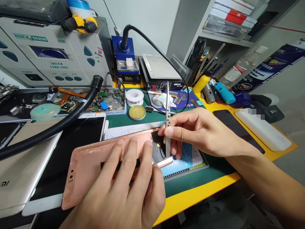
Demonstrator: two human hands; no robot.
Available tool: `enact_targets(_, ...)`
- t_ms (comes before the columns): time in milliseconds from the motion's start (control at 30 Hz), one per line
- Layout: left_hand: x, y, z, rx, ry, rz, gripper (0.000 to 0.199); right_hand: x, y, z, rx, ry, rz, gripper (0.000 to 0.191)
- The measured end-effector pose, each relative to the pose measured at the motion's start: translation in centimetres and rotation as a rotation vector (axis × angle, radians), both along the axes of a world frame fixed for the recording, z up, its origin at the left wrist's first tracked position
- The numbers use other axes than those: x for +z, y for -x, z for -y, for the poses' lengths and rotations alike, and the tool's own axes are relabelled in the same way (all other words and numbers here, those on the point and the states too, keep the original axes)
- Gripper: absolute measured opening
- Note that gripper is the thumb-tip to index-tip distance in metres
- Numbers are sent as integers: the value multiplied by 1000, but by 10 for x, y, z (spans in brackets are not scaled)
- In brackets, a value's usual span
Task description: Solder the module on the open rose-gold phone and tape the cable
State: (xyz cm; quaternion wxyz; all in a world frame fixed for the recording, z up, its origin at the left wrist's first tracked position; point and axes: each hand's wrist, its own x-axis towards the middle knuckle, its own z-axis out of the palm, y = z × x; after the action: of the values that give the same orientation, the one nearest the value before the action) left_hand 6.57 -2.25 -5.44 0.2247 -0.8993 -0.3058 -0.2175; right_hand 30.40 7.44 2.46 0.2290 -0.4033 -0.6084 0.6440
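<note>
A pinkish-copper phone back cover lies slanted across a blue and white card. My left hand rests over the cover, its fingers spread and pressing on the inner surface. Between the thumb and fingers of my right hand are metal tweezers, held upright, with the pointed tips up and the blunt end down by the cover's right end. Black film covers that end, beside my left fingertips. My left palm hides part of the cover.
At left a black hose arches over phones and a tray of circuit boards. A solder spool and a yellow paste tin sit behind. A dark phone and white case lie right.
</note>
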Motion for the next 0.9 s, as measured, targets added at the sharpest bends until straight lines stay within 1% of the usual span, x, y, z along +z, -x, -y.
enact_targets(200, 1, -4, 0, 24, 13, 2, 25, 3, 0, 2, 3, -30, 55, 47)
enact_targets(400, 0, -2, -2, 16, 8, -11, 26, 2, 1, 3, 16, 2, 30, 39)
enact_targets(533, 0, -2, -5, 12, -2, -15, 26, 1, 3, 4, -12, 11, 17, 31)
enact_targets(733, -1, 0, 0, 13, -26, -34, 28, 2, 6, 5, -67, -4, 30, 36)
enact_targets(833, 0, -1, 0, 22, -20, -46, 29, 3, 5, 5, -78, 2, 45, 34)
enact_targets(900, 0, -3, -1, 21, -51, -33, 30, 3, 4, 5, -78, 4, 43, 32)
